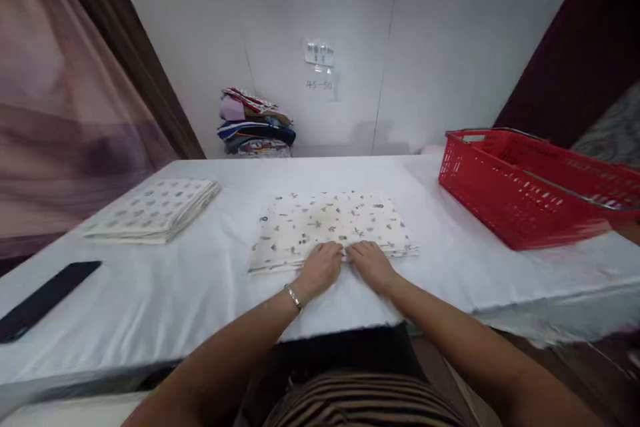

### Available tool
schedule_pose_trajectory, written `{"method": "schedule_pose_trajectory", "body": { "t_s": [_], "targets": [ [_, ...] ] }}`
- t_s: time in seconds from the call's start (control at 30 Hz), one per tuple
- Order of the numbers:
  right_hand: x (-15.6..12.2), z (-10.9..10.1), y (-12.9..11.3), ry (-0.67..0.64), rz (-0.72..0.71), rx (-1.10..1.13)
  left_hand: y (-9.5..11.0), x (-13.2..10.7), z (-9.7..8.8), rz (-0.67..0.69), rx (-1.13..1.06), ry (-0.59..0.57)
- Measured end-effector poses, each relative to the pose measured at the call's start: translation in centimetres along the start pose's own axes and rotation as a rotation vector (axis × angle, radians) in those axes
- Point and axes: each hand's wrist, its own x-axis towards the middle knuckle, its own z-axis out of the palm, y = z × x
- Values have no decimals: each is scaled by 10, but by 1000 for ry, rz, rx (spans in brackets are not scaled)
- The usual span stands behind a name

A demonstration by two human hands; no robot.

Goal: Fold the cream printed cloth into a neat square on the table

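Note:
A folded cream cloth (325, 220) with a small plant-like print lies flat in the middle of the white-covered table. At its near edge, my left hand (323, 268) has its fingers closed over the fabric, with the thumb side turned inward. Close beside it, my right hand (371, 265) grips the same edge with curled fingers. The fingertips of the two hands almost meet, and the fabric under them is partly hidden. A bracelet (293, 296) circles my left wrist.
Another folded printed cloth (155, 207) rests at the left, behind a dark phone (47, 297). On the right stands a red perforated basket (520, 193). A pile of folded textiles (257, 127) sits against the back wall, left of paper signs (320, 67). The white table cover (210, 293) shows creases.

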Motion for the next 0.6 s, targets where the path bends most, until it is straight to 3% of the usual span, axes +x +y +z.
{"method": "schedule_pose_trajectory", "body": {
  "t_s": [0.17,0.37,0.6],
  "targets": [
    [7,5,-7,40,7,0,0,0,2,-50,-4,-27],
    [11,10,-7,-3,21,40,0,-4,3,-86,-77,-1],
    [10,4,-7,-22,26,46,-9,-15,-3,-164,24,19]
  ]
}}
